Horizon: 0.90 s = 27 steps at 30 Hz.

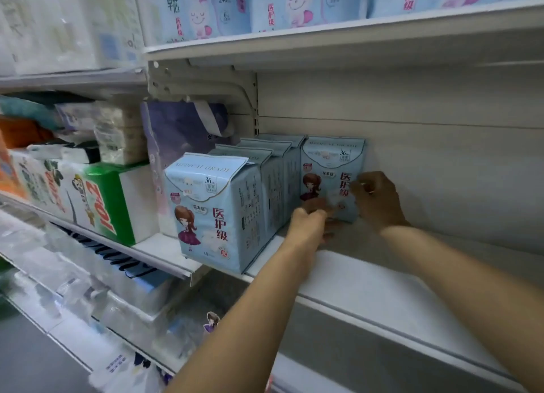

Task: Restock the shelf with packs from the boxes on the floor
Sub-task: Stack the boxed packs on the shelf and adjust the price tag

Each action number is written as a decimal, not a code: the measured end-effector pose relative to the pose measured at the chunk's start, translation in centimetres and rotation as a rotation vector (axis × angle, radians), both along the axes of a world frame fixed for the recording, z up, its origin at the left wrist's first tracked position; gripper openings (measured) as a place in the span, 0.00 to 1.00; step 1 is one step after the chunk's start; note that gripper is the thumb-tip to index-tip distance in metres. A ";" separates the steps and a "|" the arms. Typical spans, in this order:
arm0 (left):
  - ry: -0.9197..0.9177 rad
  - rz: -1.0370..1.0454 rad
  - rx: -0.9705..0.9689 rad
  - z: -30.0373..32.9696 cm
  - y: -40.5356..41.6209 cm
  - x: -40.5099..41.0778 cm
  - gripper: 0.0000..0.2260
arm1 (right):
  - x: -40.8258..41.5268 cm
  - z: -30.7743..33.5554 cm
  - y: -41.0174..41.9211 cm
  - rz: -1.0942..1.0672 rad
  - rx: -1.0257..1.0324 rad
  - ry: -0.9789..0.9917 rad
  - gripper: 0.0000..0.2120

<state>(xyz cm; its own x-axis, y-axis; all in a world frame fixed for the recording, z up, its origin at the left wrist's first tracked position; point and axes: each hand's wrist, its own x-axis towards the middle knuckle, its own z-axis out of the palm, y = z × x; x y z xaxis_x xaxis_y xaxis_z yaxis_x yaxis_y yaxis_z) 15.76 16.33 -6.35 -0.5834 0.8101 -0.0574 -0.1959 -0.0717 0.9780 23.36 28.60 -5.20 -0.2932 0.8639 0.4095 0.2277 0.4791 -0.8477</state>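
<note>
Head view: both hands, left hand (pixel 309 220) and right hand (pixel 378 199), grip the rear pack (pixel 329 168) against the shelf (pixel 368 277) back.

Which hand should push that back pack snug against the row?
Probably the right hand. It already holds the pack on its outer side, so it can press it left toward the row. The left hand sits low at the front.

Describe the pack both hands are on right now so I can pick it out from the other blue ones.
Find the middle shelf, bare on its right half. A row of light blue packs runs from its front edge back to the rear wall. The held pack stands alone right of that row's far end against the wall, with the left hand low on it and the right hand at its right edge.
</note>
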 end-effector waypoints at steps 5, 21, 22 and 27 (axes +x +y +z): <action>-0.042 -0.024 0.076 -0.2 -6.1 1.1 0.05 | 0.4 -1.0 -4.5 -0.071 0.010 0.137 0.04; -0.229 0.217 -0.096 -12.7 -30.9 -4.5 0.11 | -2.5 -12.2 -28.5 0.272 0.018 0.192 0.12; -0.270 0.248 -0.137 -14.5 -32.3 -4.8 0.10 | -2.7 -14.2 -29.6 0.297 0.002 0.158 0.12; -0.430 0.370 -0.324 -24.4 -37.3 -6.4 0.08 | -3.1 -26.1 -33.5 0.435 -0.227 -0.067 0.13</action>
<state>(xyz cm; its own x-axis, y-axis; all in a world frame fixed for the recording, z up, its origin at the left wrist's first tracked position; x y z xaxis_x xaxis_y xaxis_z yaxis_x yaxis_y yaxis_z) 9.38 -20.95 -30.79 -0.6910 0.4621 -0.5559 -0.5938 0.0758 0.8011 20.25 -4.92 -31.27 -0.6654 0.7209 0.1936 0.1050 0.3471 -0.9319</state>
